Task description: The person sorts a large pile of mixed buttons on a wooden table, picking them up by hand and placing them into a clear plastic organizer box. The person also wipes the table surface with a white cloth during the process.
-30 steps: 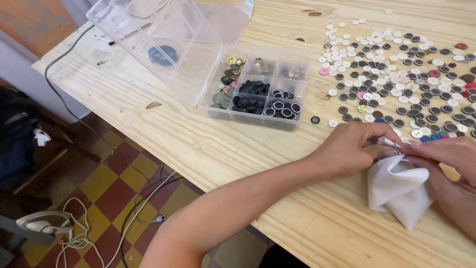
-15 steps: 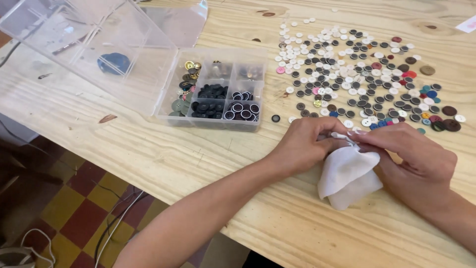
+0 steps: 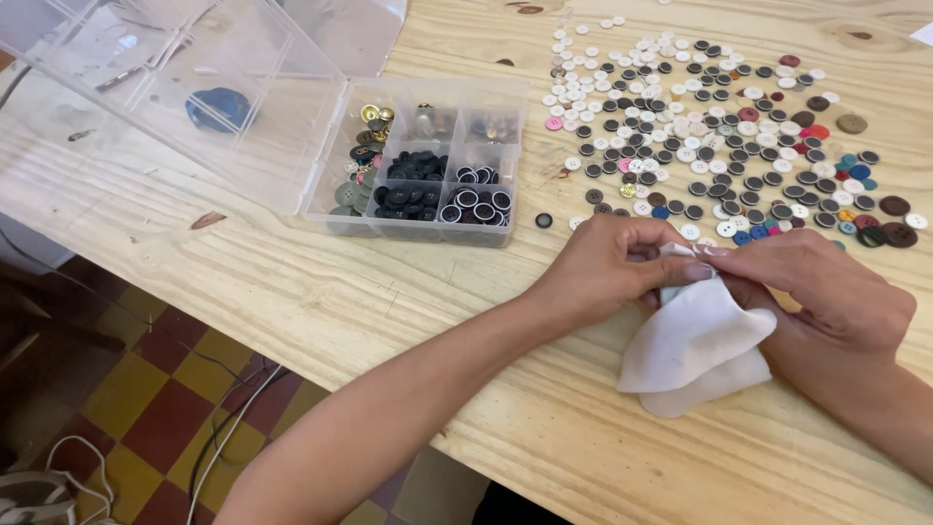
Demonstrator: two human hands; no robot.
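Cloth is what I have in hand: a small white cloth (image 3: 695,345), soft and limp, that I judge to be very light and to fold wherever it is not supported. It will not slip much, but it gives no stiff edge to push against, so the place to take it is the upper edge, pinched between thumb and fingertip, which is where both hands meet now. My left hand (image 3: 603,267) comes in from the near left with its fingers (image 3: 637,255) curled together and pinched on the top corner of the cloth. My right hand (image 3: 826,292) lies over the other side of that edge, fingers closed on it too; whether a button or needle sits inside the pinch I cannot tell, the fold hides it. The rest of the cloth hangs below the fingers and rests bunched on the wooden worktop (image 3: 292,282).

Just beyond the fingers spreads a loose field of buttons (image 3: 719,136), white, black and a few coloured, the nearest ones nearly touching my knuckles. Farther left of the fingers stands a clear compartment box (image 3: 428,170) with sorted dark and metal buttons, its lid (image 3: 175,87) thrown open.
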